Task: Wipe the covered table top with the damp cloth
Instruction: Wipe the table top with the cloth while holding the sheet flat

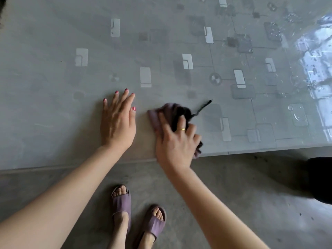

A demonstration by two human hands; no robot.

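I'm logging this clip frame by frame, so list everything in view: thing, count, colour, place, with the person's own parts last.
table cover: one, grey with pale and dark rectangle pattern, fills the upper picture.
water drops: several, clear, on the cover at the right.
cloth: one, mauve and black, near the table's front edge, under the right hand.
floor: grey, below the table edge.
dark object: one, black, on the floor at the right edge; cannot tell what it is.
left hand: flat on the cover, fingers spread, left of the cloth.
right hand: pressing on the cloth.
ring: one, gold, right hand.
sandals: two, mauve, on the feet.
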